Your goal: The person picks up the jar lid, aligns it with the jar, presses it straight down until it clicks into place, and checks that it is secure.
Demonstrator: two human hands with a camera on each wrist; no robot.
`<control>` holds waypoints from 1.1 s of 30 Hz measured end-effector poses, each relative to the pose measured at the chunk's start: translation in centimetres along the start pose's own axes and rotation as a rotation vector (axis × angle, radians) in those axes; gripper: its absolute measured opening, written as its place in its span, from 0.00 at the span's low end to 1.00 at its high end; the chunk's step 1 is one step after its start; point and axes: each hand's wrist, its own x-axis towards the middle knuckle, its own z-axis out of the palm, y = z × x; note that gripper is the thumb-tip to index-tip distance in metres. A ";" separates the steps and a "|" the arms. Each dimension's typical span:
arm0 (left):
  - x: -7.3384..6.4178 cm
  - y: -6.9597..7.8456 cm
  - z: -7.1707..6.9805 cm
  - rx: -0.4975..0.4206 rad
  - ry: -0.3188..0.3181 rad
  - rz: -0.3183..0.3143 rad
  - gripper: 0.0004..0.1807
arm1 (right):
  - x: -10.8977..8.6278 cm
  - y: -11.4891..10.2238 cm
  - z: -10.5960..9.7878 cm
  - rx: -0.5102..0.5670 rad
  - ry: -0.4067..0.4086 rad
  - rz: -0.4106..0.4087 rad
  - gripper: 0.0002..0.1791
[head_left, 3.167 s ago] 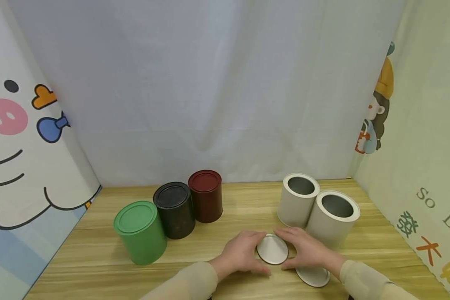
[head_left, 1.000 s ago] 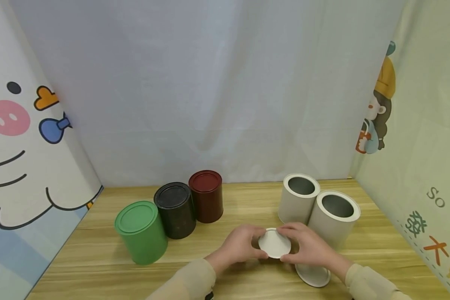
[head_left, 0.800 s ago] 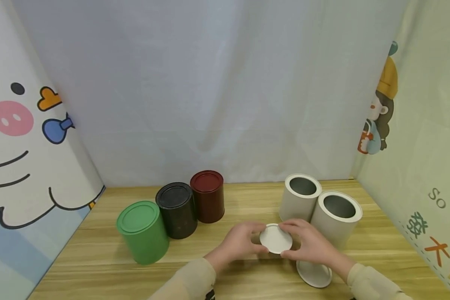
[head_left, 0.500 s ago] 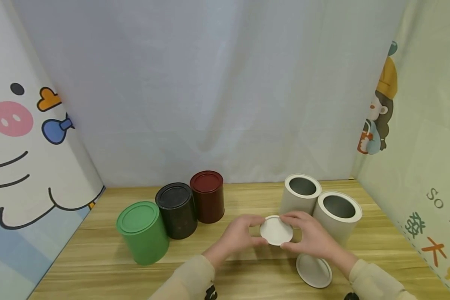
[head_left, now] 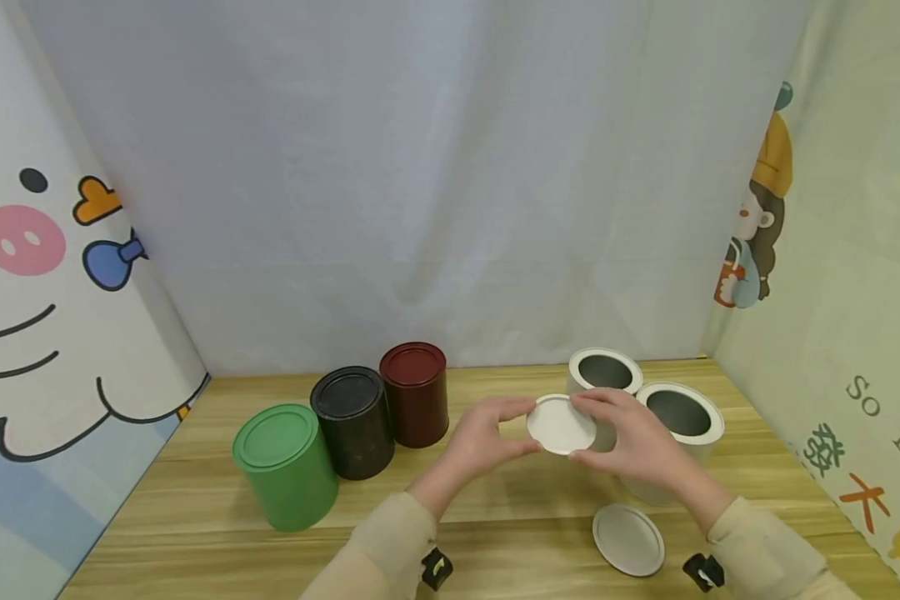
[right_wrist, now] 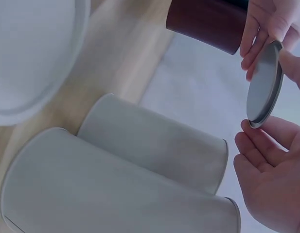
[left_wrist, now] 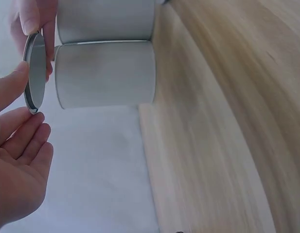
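Observation:
Both hands hold a round white can lid (head_left: 562, 425) level above the table, one at each side. My left hand (head_left: 483, 437) pinches its left edge between thumb and fingers; my right hand (head_left: 630, 437) pinches the right edge. The wrist views show the lid (left_wrist: 37, 73) from below, metallic at its rim. Just beyond the right hand stand two open white cans, the rear one (head_left: 582, 384) close behind the lid and the front one (head_left: 701, 452) partly covered by the hand. A second white lid (head_left: 628, 540) lies flat on the table below the right hand.
To the left stand three lidded cans: green (head_left: 285, 471), black (head_left: 351, 421) and dark red (head_left: 414, 392). The wooden table (head_left: 487, 550) ends at a pale curtain (head_left: 390, 208) behind. Printed cloths hang on the left and right sides.
The lid lay on the table between both hands; they gripped its edges, lifted it and carried it away from the body, towards the rear white can. The second lid and the cans stayed put.

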 end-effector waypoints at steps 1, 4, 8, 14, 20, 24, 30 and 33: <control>0.1 0.1 0.0 0.002 0.010 0.008 0.30 | 0.1 0.0 -0.2 -0.003 0.000 0.002 0.36; 0.5 0.3 0.0 -0.007 0.029 0.014 0.29 | 0.3 0.1 -0.8 -0.007 -0.007 0.022 0.35; 1.1 0.6 0.2 -0.029 0.042 -0.005 0.29 | 0.4 0.2 -1.5 0.001 -0.010 0.049 0.35; 2.2 1.3 0.7 -0.062 0.059 -0.051 0.28 | 0.8 0.8 -2.2 0.000 -0.001 0.077 0.36; 3.5 2.0 1.3 -0.087 0.084 -0.084 0.27 | 1.2 1.6 -3.0 0.033 -0.003 0.124 0.35; 4.3 2.2 1.9 -0.065 0.104 -0.060 0.25 | 1.3 2.1 -3.4 0.037 -0.024 0.163 0.35; 5.2 2.4 2.8 -0.041 0.142 -0.081 0.26 | 1.9 2.8 -3.6 0.030 -0.040 0.196 0.35; 5.6 2.4 3.2 -0.034 0.168 -0.103 0.26 | 2.1 3.0 -3.7 0.025 -0.046 0.216 0.36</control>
